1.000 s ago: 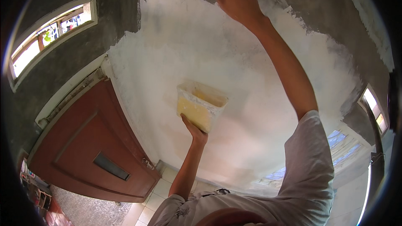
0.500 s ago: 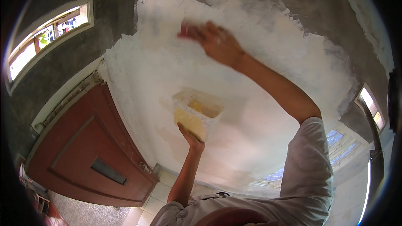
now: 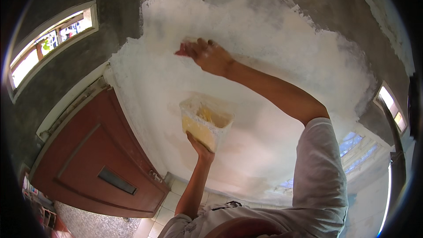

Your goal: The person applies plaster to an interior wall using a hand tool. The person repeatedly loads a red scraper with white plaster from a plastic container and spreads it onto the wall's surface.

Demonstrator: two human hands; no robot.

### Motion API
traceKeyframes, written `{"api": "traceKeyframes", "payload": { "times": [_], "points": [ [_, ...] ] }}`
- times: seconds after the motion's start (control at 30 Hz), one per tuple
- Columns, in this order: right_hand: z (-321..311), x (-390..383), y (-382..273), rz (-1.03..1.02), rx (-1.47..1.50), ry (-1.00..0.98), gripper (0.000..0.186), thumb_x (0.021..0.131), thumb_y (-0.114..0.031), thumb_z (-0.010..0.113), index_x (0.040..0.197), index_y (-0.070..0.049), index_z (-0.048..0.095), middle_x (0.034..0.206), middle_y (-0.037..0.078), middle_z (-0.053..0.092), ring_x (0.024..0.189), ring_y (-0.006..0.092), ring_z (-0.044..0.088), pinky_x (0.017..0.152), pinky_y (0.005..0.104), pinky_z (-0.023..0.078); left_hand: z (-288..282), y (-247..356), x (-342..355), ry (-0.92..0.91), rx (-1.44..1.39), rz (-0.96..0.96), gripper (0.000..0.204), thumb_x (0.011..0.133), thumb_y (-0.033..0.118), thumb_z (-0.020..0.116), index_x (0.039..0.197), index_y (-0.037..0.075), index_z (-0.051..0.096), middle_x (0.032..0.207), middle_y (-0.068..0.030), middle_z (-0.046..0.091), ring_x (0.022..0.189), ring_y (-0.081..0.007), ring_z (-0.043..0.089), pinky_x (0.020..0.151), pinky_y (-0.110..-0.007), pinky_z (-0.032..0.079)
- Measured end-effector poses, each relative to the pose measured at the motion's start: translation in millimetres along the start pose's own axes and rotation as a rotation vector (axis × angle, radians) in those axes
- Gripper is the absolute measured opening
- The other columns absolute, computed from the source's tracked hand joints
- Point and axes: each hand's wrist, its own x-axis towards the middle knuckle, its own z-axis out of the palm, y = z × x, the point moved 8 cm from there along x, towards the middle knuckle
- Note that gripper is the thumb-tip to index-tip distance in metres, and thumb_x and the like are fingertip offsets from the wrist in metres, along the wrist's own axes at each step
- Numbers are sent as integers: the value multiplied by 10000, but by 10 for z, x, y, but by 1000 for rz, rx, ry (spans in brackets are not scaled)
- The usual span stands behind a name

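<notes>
With fingers wrapped round its lower end, my left hand point(image 3: 200, 147) holds up a pale yellow plastic container point(image 3: 200, 130), smeared white and open at the top with some paste inside. Higher up, my right hand point(image 3: 210, 57) grips a red flat tool point(image 3: 181, 50), perhaps a scraper, against the white-coated patch of wall point(image 3: 273, 35). Part of the tool is hidden by my fingers. The coating has a ragged edge against the dark grey bare plaster point(image 3: 335, 9) around its upper part.
A reddish-brown door point(image 3: 83, 158) with a narrow glass panel is at lower left, below a white-framed high window point(image 3: 53, 39). At right are a small window point(image 3: 392, 105), a dark pole point(image 3: 398, 167) and a larger window point(image 3: 352, 150). Floor tiles point(image 3: 174, 198) show at the bottom.
My right hand has swept down and leftward from the top edge of the coated patch to its middle left. My left hand and the container have moved slightly down and left.
</notes>
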Motion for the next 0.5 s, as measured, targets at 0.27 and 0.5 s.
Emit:
{"api": "traceKeyframes", "payload": {
  "times": [0.27, 0.5],
  "points": [
    [-201, 371, 1089, 182, -498, 178, 402, 837, -116, 656, 1228, -22, 662, 1178, 108, 630, 1140, 282, 591, 936, 449, 539, -52, 47, -42, 51, -16, -1, 756, 1047, 693, 316, 1603, 182, 285, 1564, -47, 400, 1439, -259, 402, 1174, -426, 382],
    [234, -314, -118, -78, -79, -261, 362, 878, -113, 632, 1209, 16, 701, 1180, 123, 691, 1103, 288, 625, 940, 441, 539, -83, 47, -57, -23, 1, -34, 768, 1043, 702, 317, 1604, 178, 285, 1563, -48, 402, 1435, -262, 402, 1178, -434, 375]
  ]
}}
